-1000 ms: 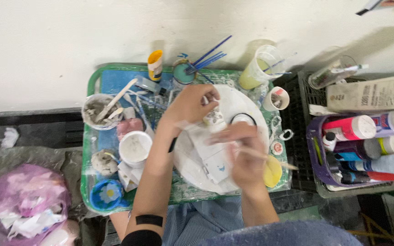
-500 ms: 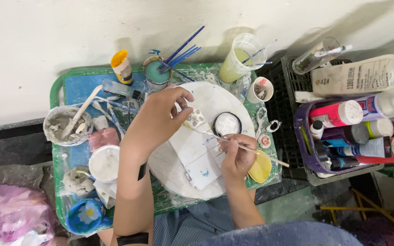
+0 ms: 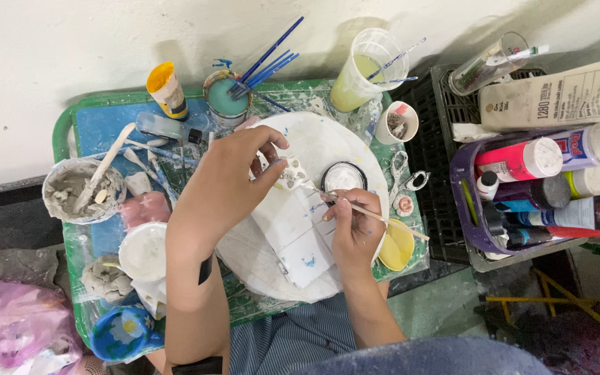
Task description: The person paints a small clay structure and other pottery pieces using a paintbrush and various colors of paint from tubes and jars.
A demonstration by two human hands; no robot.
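While both hands work over the round white plate [image 3: 328, 142]: left hand [image 3: 227, 184] pinches a small speckled white piece [image 3: 292, 173] above plate centre; right hand [image 3: 355, 229] grips a thin brush [image 3: 376, 214], tip touching it.

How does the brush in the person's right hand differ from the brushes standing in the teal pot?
The brush in the right hand has a pale wooden handle; the pot brushes have blue ones. It lies nearly flat over the white plate; they lean upward in the teal pot. All are slim.
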